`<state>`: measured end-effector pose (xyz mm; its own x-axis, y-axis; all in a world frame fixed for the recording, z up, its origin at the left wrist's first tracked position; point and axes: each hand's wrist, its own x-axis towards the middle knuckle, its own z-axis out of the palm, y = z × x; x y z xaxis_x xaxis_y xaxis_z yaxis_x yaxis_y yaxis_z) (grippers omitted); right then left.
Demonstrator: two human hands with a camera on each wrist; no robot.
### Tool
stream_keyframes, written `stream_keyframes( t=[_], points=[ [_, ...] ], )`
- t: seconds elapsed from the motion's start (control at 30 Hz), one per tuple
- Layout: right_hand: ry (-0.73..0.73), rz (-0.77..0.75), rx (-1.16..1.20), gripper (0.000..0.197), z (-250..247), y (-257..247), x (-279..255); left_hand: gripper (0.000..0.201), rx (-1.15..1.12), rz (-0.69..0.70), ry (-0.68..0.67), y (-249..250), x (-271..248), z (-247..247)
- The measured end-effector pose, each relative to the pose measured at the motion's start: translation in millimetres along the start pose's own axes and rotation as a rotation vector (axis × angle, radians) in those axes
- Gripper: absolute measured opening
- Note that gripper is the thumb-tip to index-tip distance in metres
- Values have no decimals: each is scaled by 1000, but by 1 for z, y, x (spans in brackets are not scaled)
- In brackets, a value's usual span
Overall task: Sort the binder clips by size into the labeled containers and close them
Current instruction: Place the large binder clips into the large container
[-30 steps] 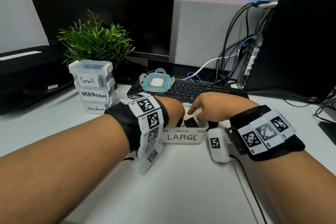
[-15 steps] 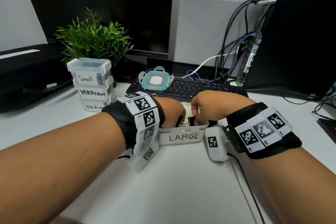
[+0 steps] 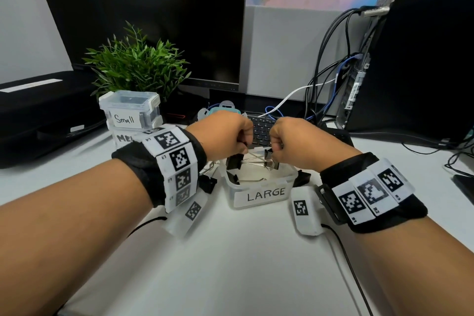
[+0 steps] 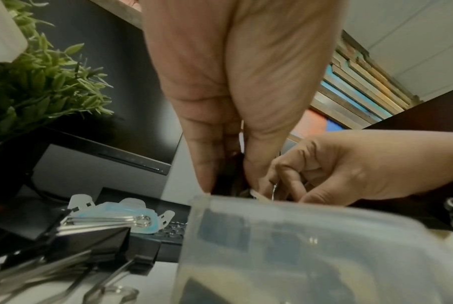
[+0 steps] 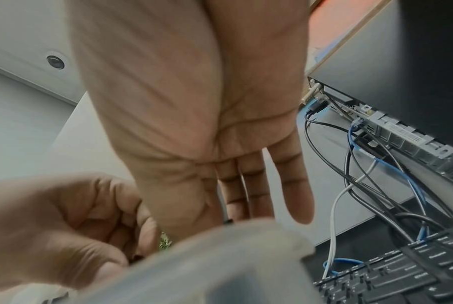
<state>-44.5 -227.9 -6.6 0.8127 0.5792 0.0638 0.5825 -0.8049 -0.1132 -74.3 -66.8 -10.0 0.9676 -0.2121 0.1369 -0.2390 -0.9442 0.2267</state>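
The open clear container labeled LARGE (image 3: 259, 197) sits at the middle of the desk. Just above it my left hand (image 3: 242, 152) pinches one black binder clip (image 3: 234, 161) and my right hand (image 3: 275, 152) pinches another black binder clip (image 3: 272, 159). Their silver wire handles (image 3: 254, 160) cross between the two clips. A third large clip (image 3: 234, 178) lies inside the container. In the left wrist view my left hand's fingers (image 4: 207, 164) point down behind the container's rim (image 4: 298, 207). The teal-rimmed lid (image 3: 225, 110) lies on the keyboard behind my left hand.
Closed containers labeled Small (image 3: 130, 113) and Medium (image 3: 123, 138) are stacked at the left, before a plant (image 3: 136, 64). Loose clips lie left (image 3: 208, 183) and right (image 3: 303, 177) of the LARGE container. Keyboard (image 3: 261, 131), monitor, PC tower (image 3: 410, 64) and cables (image 3: 331, 72) stand behind.
Both hands were reaching down into the LARGE container. They have since risen above its rim, each holding a black clip, with the wire handles crossed between them.
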Motion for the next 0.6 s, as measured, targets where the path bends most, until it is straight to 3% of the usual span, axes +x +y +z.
stream_keyframes(
  t=[0.1, 0.2, 0.33, 0.43, 0.5, 0.6],
  points=[
    [-52, 17, -24, 28, 2, 2, 1, 12, 72, 7, 42, -1, -3, 7],
    [-66, 17, -40, 14, 6, 6, 2, 14, 147, 16, 38, 0, -4, 15],
    [-299, 84, -127, 22, -4, -3, 7, 16, 178, 43, 29, 1, -2, 17],
    [-127, 81, -1, 12, 0, 2, 8, 14, 192, 72, 4, 4, 1, 21],
    [-33, 47, 51, 17, 6, 8, 6, 13, 174, 97, 10, 8, 2, 22],
    [-105, 22, 65, 33, 9, 11, 3, 12, 126, 133, 64, 11, 2, 19]
  ],
)
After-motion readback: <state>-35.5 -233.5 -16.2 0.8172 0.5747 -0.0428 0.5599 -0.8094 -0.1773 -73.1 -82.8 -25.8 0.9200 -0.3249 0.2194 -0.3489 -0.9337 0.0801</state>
